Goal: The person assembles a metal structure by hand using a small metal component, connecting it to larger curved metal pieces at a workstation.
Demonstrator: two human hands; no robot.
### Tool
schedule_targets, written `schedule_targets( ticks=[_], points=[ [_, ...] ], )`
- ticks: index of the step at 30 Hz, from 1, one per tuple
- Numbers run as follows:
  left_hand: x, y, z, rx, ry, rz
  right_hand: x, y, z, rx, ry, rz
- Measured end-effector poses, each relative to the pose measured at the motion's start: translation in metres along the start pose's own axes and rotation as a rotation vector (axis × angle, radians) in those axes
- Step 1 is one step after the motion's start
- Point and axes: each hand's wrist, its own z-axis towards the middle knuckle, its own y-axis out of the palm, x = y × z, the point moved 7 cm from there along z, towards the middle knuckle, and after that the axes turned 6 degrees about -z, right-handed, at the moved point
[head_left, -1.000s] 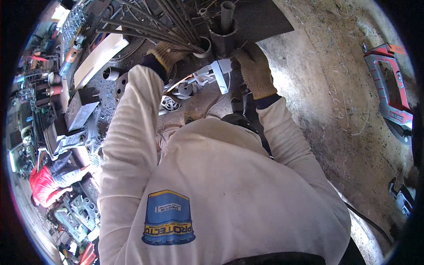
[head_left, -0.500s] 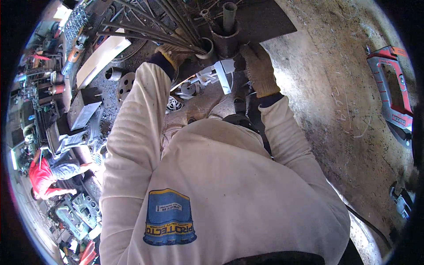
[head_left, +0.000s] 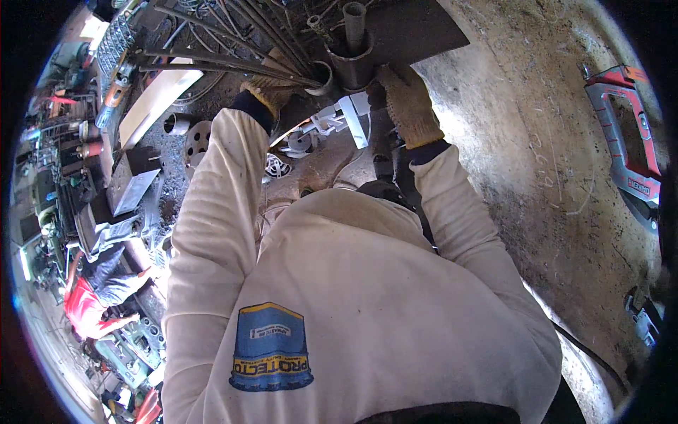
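Thin metal rods [head_left: 233, 67] fan out from a short upright pipe [head_left: 323, 79] near the top. Beside it stands a wider dark pipe [head_left: 353, 69], holding a narrower grey tube [head_left: 354, 28]. My left hand [head_left: 274, 95], in a brown knit glove, is against the rod-filled pipe; rods partly cover it and its fingers are hidden. My right hand [head_left: 409, 106], gloved alike, is at the right side of the wider pipe. Its fingers are bent and pressed together against this metal pipe holder, fingertips partly hidden. A dark metal plate [head_left: 417, 32] extends behind the pipes.
White metal pieces [head_left: 346, 116] lie between my arms. A red and grey hand-saw frame [head_left: 621, 134] rests at the right on the stained floor [head_left: 522, 141]. An angle grinder [head_left: 116, 88] and a pale board [head_left: 155, 102] lie left. Someone in a red shirt [head_left: 88, 307] works farther left.
The view has shifted slightly, and the pipes, rods and both hands appear a little further left. The person in red has bent lower. My hands stay at the same places by the pipes.
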Motion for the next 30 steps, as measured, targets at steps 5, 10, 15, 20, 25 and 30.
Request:
schedule_targets(
  ticks=[5, 10, 15, 20, 25, 30],
  points=[
    [0.0, 0.0, -0.001, 0.012, 0.001, -0.008, -0.012, 0.002, -0.006, -0.023, 0.035, 0.114],
    [0.005, -0.002, -0.002, 0.024, 0.012, -0.019, -0.028, 0.002, -0.019, -0.019, 0.231, 0.322],
    [0.008, -0.003, -0.003, 0.027, 0.012, -0.029, -0.026, 0.0, -0.012, -0.039, 0.204, 0.214],
    [0.009, -0.007, -0.01, 0.049, -0.002, -0.025, -0.031, 0.0, -0.013, -0.045, 0.254, 0.328],
    [0.01, -0.004, -0.007, 0.046, 0.003, -0.041, -0.037, -0.009, -0.012, -0.087, 0.339, 0.11],
    [0.013, -0.004, -0.01, 0.051, 0.001, -0.046, -0.035, -0.006, -0.012, 0.121, 0.307, 0.446]
  ],
)
